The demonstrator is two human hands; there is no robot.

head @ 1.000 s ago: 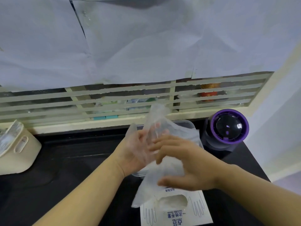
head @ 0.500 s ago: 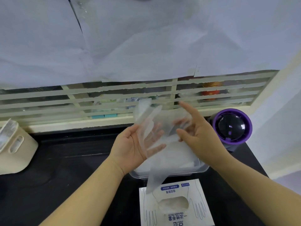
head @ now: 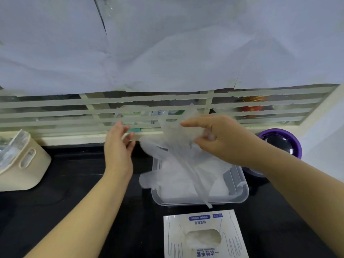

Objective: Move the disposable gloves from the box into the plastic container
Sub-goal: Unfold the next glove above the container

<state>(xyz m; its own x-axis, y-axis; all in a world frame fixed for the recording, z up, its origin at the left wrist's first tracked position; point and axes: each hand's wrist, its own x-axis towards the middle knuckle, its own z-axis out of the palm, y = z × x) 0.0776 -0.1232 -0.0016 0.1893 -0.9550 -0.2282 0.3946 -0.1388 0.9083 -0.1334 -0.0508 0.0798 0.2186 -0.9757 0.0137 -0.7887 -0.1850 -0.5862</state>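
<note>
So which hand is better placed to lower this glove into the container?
Right. The right hand pinches the clear glove above the plastic container, and the glove hangs down over it. The left hand is open off to the container's left, holding nothing.

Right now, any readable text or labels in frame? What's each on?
"一次性手套", upside down, on the glove box, partly cut off.
Blue labels on the same box: too small to read.
Small mark on the white paper: illegible.
</note>
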